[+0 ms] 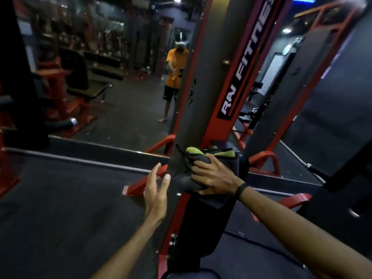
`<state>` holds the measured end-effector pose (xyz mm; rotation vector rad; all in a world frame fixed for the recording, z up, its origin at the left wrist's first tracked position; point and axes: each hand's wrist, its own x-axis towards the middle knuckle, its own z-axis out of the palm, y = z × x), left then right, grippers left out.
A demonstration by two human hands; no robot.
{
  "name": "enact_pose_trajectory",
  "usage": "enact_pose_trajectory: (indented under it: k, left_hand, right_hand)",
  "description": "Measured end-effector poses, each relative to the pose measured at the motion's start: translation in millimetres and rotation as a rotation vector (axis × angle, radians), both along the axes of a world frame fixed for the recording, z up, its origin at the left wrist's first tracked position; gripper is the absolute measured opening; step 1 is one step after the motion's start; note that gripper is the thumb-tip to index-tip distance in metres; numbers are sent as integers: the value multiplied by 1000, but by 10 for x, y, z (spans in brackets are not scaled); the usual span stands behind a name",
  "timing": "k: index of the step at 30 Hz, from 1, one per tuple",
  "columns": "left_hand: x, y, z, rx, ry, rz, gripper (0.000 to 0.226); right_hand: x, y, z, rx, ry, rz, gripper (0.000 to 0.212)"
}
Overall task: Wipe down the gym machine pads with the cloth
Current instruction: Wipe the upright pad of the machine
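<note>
A long black pad of the gym machine runs from the bottom centre up toward the red and grey upright column. At the pad's upper end my right hand grips a bunched dark grey cloth with yellow-green patches and holds it against the pad. My left hand hovers just left of the pad with fingers straight and spread, holding nothing. A black band sits on my right wrist.
A large wall mirror behind the column reflects a person in an orange shirt and other red machines. Red frame feet spread on the dark floor. Another dark machine panel stands to the right.
</note>
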<state>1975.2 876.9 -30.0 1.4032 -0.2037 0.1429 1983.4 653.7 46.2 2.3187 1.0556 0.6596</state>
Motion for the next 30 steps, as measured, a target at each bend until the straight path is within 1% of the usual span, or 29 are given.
enact_pose_trajectory:
  k: [2,4,8,12,14,15,19,22,25,28,30]
  left_hand:
    - [98,104,79,-12,-14,9,71]
    - [220,184,114,-22,-29,3,68]
    - [356,215,209,-3,-58,-77,69]
    - [455,33,316,16,-100,-176,61]
    - [530,-93,344,21,-122,-244,57]
    - [566,-147,359,24,-142,-274,59]
    - [714,-327,526,18,-243,-340,71]
    - [989,-501,616,-8,-265,-390,68]
    - [1232,-728,696,-17,-276,-428,63]
    - [1429,-996,755,-3,-264,-530,61]
    - [1530,-1170,791,-32,-267,-598,57]
  right_hand:
    - [1,-37,62,111,-100,-14,39]
    - [-3,-66,115,242,-216,-83,43]
    - [-74,-80,96,547,-430,-328,50]
    - [-122,74,-129,757,-602,-557,56]
    - [-88,176,-245,846,-653,-644,59]
    - [-65,230,-290,885,-669,-672,61]
    - [18,324,-386,950,-728,-691,65]
    - [71,283,-344,936,-771,-662,62]
    - [107,311,-290,976,-814,-635,56]
    - [165,366,-301,1007,-855,-660,54]
    - [163,365,-327,1003,-865,-650,53]
